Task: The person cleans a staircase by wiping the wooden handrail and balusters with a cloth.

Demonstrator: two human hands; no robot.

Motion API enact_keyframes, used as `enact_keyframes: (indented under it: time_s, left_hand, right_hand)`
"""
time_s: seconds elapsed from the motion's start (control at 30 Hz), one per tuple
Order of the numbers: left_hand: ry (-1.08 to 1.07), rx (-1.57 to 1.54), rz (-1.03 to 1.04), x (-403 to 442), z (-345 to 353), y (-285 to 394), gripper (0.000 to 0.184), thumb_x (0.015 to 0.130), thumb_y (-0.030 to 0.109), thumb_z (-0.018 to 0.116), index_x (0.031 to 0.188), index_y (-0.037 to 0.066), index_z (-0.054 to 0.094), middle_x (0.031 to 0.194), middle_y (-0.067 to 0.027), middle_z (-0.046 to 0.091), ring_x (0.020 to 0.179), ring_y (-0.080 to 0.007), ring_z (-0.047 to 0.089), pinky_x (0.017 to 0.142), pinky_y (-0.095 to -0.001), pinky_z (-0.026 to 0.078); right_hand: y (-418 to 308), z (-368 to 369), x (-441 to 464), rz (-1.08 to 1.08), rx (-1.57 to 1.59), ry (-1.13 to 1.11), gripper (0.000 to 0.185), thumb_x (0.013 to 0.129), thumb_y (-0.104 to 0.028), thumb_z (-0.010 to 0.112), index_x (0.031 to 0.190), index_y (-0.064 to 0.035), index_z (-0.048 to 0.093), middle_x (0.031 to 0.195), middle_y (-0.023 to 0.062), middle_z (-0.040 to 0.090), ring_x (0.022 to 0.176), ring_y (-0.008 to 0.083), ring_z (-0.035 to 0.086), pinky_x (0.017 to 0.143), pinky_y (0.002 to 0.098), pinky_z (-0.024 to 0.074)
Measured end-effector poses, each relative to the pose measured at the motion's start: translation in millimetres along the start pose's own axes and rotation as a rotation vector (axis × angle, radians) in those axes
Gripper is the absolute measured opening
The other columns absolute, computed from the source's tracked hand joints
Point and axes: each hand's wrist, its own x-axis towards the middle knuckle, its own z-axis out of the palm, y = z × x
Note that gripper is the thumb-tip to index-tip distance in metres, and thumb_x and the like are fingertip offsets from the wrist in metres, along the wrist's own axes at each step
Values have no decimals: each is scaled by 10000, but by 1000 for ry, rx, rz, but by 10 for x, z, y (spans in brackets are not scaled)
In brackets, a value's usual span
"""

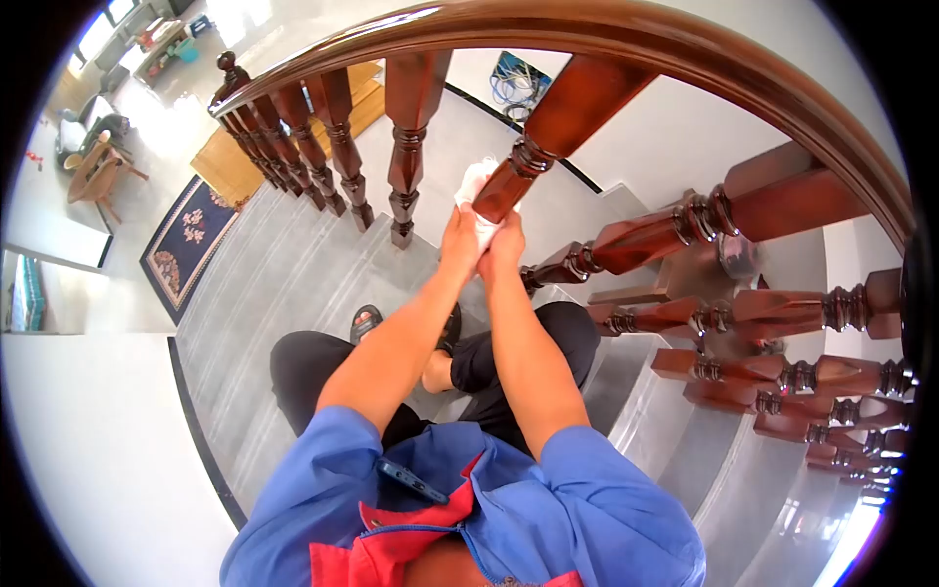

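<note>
Both of my arms reach forward to one dark red wooden baluster (567, 103) of the stair railing. A white cloth (474, 183) is wrapped around the lower part of this baluster. On its left side, my left hand (459, 238) is closed on the cloth. My right hand (506, 241) grips the cloth from the right, close beside the left one. The baluster hides part of the cloth, and some fingertips are out of sight behind it.
A curved wooden handrail (469, 27) arches over the balusters. Grey stair steps (284, 264) lie around my feet, with more on the right. Below on the left are a dark patterned rug (191, 245) and a wooden chair (101, 176). Cables in a box (518, 86) sit behind the railing.
</note>
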Motion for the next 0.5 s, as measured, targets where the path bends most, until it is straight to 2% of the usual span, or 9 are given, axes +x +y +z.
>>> enact_keyframes:
  time_s: [0.03,0.07,0.17,0.2,0.23,0.3,0.37,0.43,0.5]
  left_hand:
    - [-18,-112,-24,-3,6,36,519,1119,375,419,1487,14,481,1395,-118,584,1222,-191,568,1054,-322,445]
    - [29,-20,-12,7,-12,12,502,1113,367,433,1440,-3,522,1331,-117,617,1172,-185,584,1008,-321,462]
    - [228,244,52,-136,53,52,465,1103,346,439,1322,-28,607,1171,-122,686,1038,-180,628,905,-334,500]
    - [315,362,55,-174,66,52,465,1092,367,433,1255,-20,634,1096,-128,708,962,-205,656,869,-354,517]
    - [302,361,40,-262,118,28,465,1092,367,433,1255,-20,634,1096,-128,708,962,-205,656,869,-354,517]
    - [255,342,19,-487,212,85,471,1083,390,427,1206,-7,649,1036,-125,718,923,-228,667,850,-370,522]
    - [182,475,51,-763,437,274,491,1083,431,442,1147,1,669,1013,-108,719,903,-218,664,828,-374,515]
    - [65,348,74,-910,655,436,476,1088,428,455,1126,7,674,986,-92,711,893,-191,649,815,-359,509]
    - [-16,298,105,-960,847,547,456,1096,405,457,1107,3,670,955,-79,696,885,-164,629,807,-342,504]
  right_hand:
    - [-4,-7,-56,-22,-62,11,360,1053,-276,424,1244,-14,580,1167,134,663,1030,265,670,889,402,537]
    - [-25,-57,-127,-32,-122,3,369,1056,-278,423,1287,-21,552,1212,137,643,1069,261,651,921,403,524]
    - [-314,-37,-569,-81,-257,-53,351,1024,-207,499,1288,16,560,1161,127,659,1013,240,647,910,385,513]
    - [-326,-125,-616,-111,-344,-67,352,1004,-190,541,1274,34,578,1141,122,667,998,228,643,906,365,506]
    - [-366,-259,-697,-201,-528,-96,366,995,-204,590,1269,38,590,1141,117,671,1009,220,643,916,345,505]
    - [-380,-452,-913,-423,-557,-61,364,1003,-188,622,1277,49,585,1156,110,673,1034,193,638,929,321,503]
    - [-592,-541,-1278,-439,-419,-61,360,1019,-180,637,1289,50,578,1194,105,665,1068,174,629,953,306,495]
    - [-846,-602,-1534,-402,-299,-78,357,1041,-168,613,1325,40,555,1248,92,645,1109,160,612,972,303,486]
    - [-1066,-629,-1673,-525,-319,-102,365,1047,-170,603,1339,42,544,1275,104,632,1146,163,597,1002,313,470]
